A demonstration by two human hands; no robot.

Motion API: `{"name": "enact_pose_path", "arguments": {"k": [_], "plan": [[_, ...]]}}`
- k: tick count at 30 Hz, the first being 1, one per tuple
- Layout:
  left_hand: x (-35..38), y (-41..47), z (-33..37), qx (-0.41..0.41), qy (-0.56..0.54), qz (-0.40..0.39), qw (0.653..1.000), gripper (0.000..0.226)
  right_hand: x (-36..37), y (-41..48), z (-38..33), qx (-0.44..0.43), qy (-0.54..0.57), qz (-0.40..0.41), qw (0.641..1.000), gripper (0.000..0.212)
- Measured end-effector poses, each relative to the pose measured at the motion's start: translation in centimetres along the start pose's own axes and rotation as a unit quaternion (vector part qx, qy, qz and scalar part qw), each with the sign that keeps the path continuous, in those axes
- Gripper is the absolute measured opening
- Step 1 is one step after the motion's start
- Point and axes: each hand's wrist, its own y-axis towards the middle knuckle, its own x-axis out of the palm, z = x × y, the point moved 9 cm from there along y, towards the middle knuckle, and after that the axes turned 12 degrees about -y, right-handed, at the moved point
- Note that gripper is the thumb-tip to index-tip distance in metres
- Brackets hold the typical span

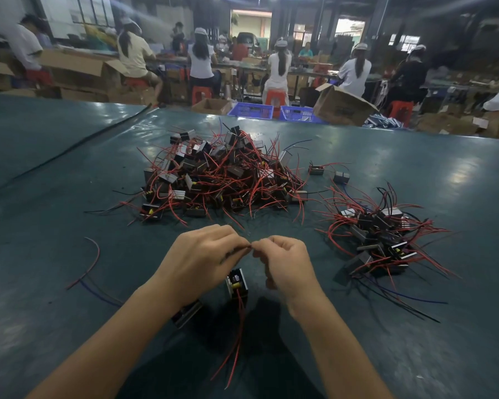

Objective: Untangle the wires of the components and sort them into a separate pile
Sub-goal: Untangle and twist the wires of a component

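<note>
A big tangled heap of small black components with red and black wires [219, 174] lies at the middle of the green table [69, 203]. A smaller pile of the same components [383, 237] sits to the right. My left hand [202, 260] and my right hand [285, 263] meet fingertip to fingertip above the table, each pinching a thin wire end. Below them hangs a black component [237, 283] with a yellow part, its red wires trailing toward me. Another black component [186, 313] shows under my left wrist.
Loose red and blue wires [92, 272] lie on the table at the left. Two single components [316, 169] rest behind the right pile. Past the far edge stand blue crates [251, 110], cardboard boxes [340, 106] and several seated people.
</note>
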Motion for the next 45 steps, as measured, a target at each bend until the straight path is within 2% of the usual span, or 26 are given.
{"name": "enact_pose_path", "arguments": {"k": [2,4,6,8,10,12,15,18,22,27,30,32,36,39,45], "plan": [[0.2,0.0,0.5,0.022,0.024,-0.002,0.999,0.020,1.3,-0.5,1.9,0.142,0.135,-0.075,0.978,0.036],[0.1,0.1,0.4,0.011,0.014,0.011,1.000,0.022,1.9,-0.9,2.0,0.171,0.205,-0.105,0.958,0.033],[-0.5,0.0,-0.4,-0.027,-0.033,0.040,0.998,0.020,1.5,-0.5,0.7,0.079,0.162,-0.081,0.980,0.030],[-1.1,-0.1,-1.5,-0.067,-0.103,0.065,0.990,0.014,0.4,-0.5,-1.7,-0.092,0.018,-0.015,0.996,0.024],[-1.2,-0.1,-2.2,-0.092,-0.156,0.077,0.980,0.007,-0.4,-1.0,-3.3,-0.221,-0.115,0.051,0.967,0.017],[-1.1,0.0,-2.7,-0.116,-0.190,0.081,0.972,0.008,-0.9,-1.3,-3.7,-0.264,-0.132,0.072,0.953,0.010],[-0.6,-0.2,-3.4,-0.155,-0.241,0.074,0.955,0.009,-1.2,-1.4,-3.8,-0.275,-0.094,0.065,0.954,0.010],[-0.2,-0.3,-4.0,-0.187,-0.299,0.060,0.934,0.015,-1.3,-1.3,-3.8,-0.269,-0.072,0.051,0.959,0.012],[0.1,-0.4,-4.3,-0.193,-0.316,0.042,0.928,0.019,-1.1,-1.5,-4.0,-0.272,-0.068,0.032,0.959,0.012],[0.0,-0.2,-3.9,-0.166,-0.295,0.039,0.940,0.012,-0.9,-1.3,-3.8,-0.250,-0.089,0.017,0.964,0.008],[-0.4,-0.2,-3.1,-0.123,-0.237,0.048,0.963,0.007,-0.6,-1.2,-3.7,-0.236,-0.106,0.014,0.966,0.012],[-0.6,-0.1,-2.2,-0.084,-0.164,0.051,0.982,0.006,-0.6,-0.9,-3.3,-0.202,-0.096,0.019,0.974,0.015],[-0.8,-0.1,-1.0,-0.036,-0.056,0.043,0.997,0.010,0.3,-0.3,-1.1,-0.062,0.022,-0.031,0.997,0.015],[-0.8,-0.1,-1.0,-0.038,-0.060,0.040,0.997,0.011,0.6,-0.2,-0.4,-0.010,0.041,-0.053,0.998,0.012],[-0.6,-0.2,-1.7,-0.059,-0.100,0.046,0.992,0.013,0.5,-0.3,-0.2,0.002,0.055,-0.055,0.997,0.010]]}}
